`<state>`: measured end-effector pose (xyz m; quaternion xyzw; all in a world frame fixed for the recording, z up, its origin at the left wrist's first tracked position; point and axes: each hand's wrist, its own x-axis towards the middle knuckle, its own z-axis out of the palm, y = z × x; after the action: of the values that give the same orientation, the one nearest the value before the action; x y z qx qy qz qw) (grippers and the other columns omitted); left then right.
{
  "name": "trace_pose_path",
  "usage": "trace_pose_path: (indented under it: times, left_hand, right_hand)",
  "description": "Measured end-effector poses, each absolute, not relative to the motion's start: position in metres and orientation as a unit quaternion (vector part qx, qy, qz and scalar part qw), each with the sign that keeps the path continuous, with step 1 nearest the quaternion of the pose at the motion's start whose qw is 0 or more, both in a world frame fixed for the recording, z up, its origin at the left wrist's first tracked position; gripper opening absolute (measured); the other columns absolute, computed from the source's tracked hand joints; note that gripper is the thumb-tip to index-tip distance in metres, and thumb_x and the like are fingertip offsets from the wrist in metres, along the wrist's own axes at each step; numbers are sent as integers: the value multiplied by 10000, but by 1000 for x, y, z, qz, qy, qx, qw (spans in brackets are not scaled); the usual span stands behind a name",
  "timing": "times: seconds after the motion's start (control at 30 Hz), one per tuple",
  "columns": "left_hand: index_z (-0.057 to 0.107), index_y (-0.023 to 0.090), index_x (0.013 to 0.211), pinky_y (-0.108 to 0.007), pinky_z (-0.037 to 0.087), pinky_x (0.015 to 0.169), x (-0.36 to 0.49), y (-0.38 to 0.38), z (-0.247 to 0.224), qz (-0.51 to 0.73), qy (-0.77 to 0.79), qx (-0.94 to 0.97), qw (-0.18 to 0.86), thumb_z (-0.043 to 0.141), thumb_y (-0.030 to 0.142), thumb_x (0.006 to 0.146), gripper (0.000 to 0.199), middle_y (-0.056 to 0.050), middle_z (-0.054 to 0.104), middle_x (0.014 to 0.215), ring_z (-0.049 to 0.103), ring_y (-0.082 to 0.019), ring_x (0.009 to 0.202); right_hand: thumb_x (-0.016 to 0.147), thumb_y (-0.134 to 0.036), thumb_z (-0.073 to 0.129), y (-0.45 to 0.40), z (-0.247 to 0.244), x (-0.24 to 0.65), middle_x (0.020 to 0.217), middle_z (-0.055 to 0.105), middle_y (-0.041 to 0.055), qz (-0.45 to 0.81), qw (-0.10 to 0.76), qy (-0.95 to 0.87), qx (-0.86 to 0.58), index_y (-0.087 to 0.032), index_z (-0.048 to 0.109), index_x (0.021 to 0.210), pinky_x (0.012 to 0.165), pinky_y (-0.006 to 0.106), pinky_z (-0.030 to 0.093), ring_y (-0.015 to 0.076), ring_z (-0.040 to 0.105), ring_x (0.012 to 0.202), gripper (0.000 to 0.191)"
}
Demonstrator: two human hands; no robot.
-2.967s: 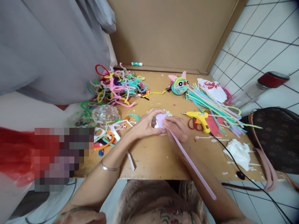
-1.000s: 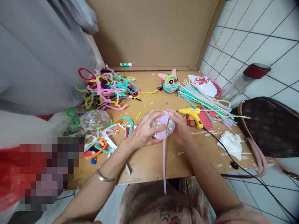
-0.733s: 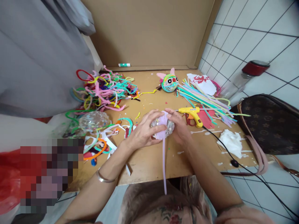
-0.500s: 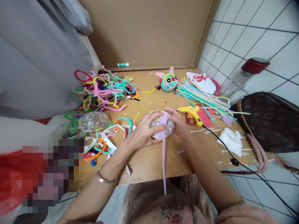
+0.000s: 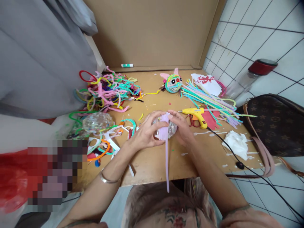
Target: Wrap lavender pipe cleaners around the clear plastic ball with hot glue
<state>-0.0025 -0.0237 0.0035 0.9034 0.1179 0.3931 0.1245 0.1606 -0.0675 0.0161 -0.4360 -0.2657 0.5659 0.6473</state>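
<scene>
Between my two hands, above the front of the table, is a clear plastic ball [image 5: 172,129] partly wrapped in lilac pipe cleaner [image 5: 162,130]. One lilac strand [image 5: 167,164] hangs from it towards my lap. My left hand [image 5: 150,128] curls round the ball's left side, fingers across the lilac band. My right hand [image 5: 182,126] grips the right side, its fingertips on the top of the band. To the right of my right hand lies a yellow hot glue gun [image 5: 196,114]. A second clear ball [image 5: 98,122] rests on the table at left.
A tangle of coloured pipe cleaners [image 5: 106,91] covers the back left. Straight pipe cleaners [image 5: 211,101] lie back right, beside a decorated ball with ears [image 5: 173,83]. Crumpled tissue [image 5: 235,144], a brown handbag [image 5: 277,126] and a clear bottle with red lid [image 5: 262,67] stand at right.
Both hands still hold the ball, with the fingers shifted only slightly. The hanging strand's lower end has risen a little. The whole view has shifted slightly.
</scene>
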Motion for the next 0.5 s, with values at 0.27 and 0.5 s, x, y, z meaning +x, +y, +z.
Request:
trace_pose_path:
  times: [0.27, 0.5]
  left_hand:
    - [476, 201, 1215, -421, 454, 1011, -6, -21, 9, 422, 247, 755, 437, 839, 425, 593, 754, -125, 547, 1253, 557, -279, 1170]
    - [500, 186, 1203, -312, 487, 854, -13, -12, 12, 339, 308, 690, 560, 827, 477, 553, 784, -68, 592, 1124, 579, -214, 974]
  right_hand:
    - [647, -607, 737, -66, 12, 164, 952, 708, 24, 585, 627, -259, -445, -230, 634, 858, 803, 334, 506, 217, 637, 969, 443]
    - [571, -558, 782, -65, 8, 167, 871, 723, 6, 587, 611, -243, -473, -224, 671, 852, 673, 275, 469, 166, 631, 791, 450]
